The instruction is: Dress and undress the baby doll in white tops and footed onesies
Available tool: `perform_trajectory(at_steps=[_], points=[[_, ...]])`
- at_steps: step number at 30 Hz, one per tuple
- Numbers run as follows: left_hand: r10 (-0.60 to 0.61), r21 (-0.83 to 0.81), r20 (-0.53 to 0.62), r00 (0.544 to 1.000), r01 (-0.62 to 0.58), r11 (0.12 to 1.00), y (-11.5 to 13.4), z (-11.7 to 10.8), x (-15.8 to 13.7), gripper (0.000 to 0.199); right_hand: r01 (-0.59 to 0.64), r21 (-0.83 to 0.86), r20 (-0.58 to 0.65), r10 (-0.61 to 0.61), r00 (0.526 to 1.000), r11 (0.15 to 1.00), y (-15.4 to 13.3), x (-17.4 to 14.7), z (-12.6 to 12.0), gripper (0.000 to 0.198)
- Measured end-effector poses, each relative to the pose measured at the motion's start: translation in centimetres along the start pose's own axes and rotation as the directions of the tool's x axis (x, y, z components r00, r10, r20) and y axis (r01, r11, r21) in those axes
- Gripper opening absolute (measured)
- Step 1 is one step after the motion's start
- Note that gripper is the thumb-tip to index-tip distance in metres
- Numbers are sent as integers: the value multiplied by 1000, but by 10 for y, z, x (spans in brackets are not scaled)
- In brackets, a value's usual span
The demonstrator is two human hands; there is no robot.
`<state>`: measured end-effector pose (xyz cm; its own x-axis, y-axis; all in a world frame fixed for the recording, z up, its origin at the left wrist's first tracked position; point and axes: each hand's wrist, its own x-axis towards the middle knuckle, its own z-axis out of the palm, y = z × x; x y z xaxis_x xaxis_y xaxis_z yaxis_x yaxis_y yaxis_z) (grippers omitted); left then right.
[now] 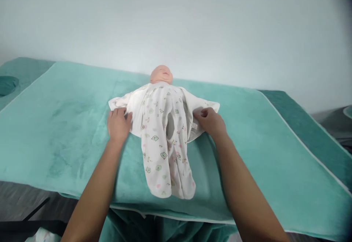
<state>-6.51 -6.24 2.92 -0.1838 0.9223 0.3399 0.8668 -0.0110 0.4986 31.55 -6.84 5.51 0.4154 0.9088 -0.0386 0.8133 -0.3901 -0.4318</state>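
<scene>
A baby doll (161,74) lies on its back, its head at the far side. White long-sleeved baby shirt (136,107) spreads out to both sides under printed baby pants (156,150), whose legs point toward me. A gap at the crotch of the pants shows. My left hand (119,124) rests on the left sleeve, its thumb and fingers slightly apart. On the other side, my right hand (211,121) pinches the right part of the shirt beside a small label (194,126). The doll's arms and body are hidden by the clothes.
The doll lies on a light-green padded mat (68,132) over a darker green cover (316,135). A white wall (176,25) stands directly behind. Patterned white cloth (44,235) is partly visible at the lower left, below the table's front edge.
</scene>
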Motion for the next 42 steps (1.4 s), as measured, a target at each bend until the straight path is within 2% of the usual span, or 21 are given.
perform_trajectory(at_steps=[3, 7, 10, 12, 15, 16, 18, 19, 20, 21, 24, 27, 28, 29, 30, 31, 32, 34, 35, 37, 42], points=[[-58, -187, 20, 998, 61, 980, -3, -4, -6, 23, 59, 13, 84, -60, 995, 998, 0, 3, -5, 25], [-125, -503, 73, 989, 145, 852, 2, -17, -12, 27, 17, -12, -18, -17, 1000, 1000, 8, 7, -10, 27], [-123, -661, 86, 989, 149, 735, 28, -28, -9, 26, -36, 82, -47, 40, 998, 996, 16, 10, -6, 38], [-64, -707, 76, 995, 99, 700, 57, -36, -7, 24, -58, 153, -82, 71, 994, 987, 22, 10, -3, 42], [155, -648, 102, 983, -53, 760, 102, -49, -11, 21, -67, 233, -74, 86, 994, 970, 33, 8, -2, 38], [284, -598, 169, 944, -131, 791, 113, -53, -13, 23, -54, 285, -33, 66, 997, 957, 37, 6, -2, 36], [527, -537, 345, 776, -297, 789, 126, -61, -18, 28, -46, 482, 79, 9, 997, 875, 39, 3, -5, 36], [596, -539, 410, 691, -343, 769, 127, -64, -19, 29, -67, 610, 141, -25, 990, 789, 37, 1, -7, 37], [619, -556, 442, 649, -343, 757, 127, -66, -18, 28, -105, 734, 196, -61, 979, 671, 32, -1, -9, 38], [601, -576, 444, 665, -302, 759, 125, -68, -14, 26, -145, 831, 233, -100, 967, 536, 24, -3, -12, 38], [364, -614, 312, 878, -107, 782, 124, -65, 11, 26, -151, 948, 223, -247, 943, 280, -19, -12, -29, 35], [175, -574, 178, 968, -42, 817, 134, -49, 47, 20, 35, 905, 177, -452, 875, 423, -72, -20, -56, 24], [145, -533, 176, 974, -29, 846, 138, -41, 57, 19, 139, 838, 238, -584, 776, 527, -88, -21, -64, 22], [124, -483, 182, 975, -21, 875, 142, -33, 65, 19, 212, 763, 377, -686, 622, 611, -101, -21, -70, 22], [102, -435, 189, 977, -9, 900, 145, -24, 71, 21, 266, 713, 448, -714, 538, 648, -112, -19, -73, 21], [78, -396, 186, 979, 2, 918, 146, -16, 74, 24, 298, 681, 455, -705, 544, 669, -121, -15, -71, 21], [51, -373, 169, 984, 16, 928, 146, -8, 76, 26, 301, 666, 380, -658, 650, 682, -128, -11, -65, 24], [-13, -397, 140, 990, 68, 915, 140, 3, 75, 25, 287, 651, 49, -416, 908, 703, -139, 0, -43, 32], [-40, -442, 146, 989, 101, 891, 137, 7, 73, 23, 277, 628, -92, -284, 954, 727, -143, 5, -29, 34], [-62, -562, 183, 981, 157, 812, 130, 8, 73, 24, 257, 558, -172, -193, 966, 789, -148, 11, -5, 32], [-14, -821, 292, 956, 258, 510, 135, -6, 78, 23, 325, 475, -80, -327, 942, 818, -152, 14, 12, 42]])
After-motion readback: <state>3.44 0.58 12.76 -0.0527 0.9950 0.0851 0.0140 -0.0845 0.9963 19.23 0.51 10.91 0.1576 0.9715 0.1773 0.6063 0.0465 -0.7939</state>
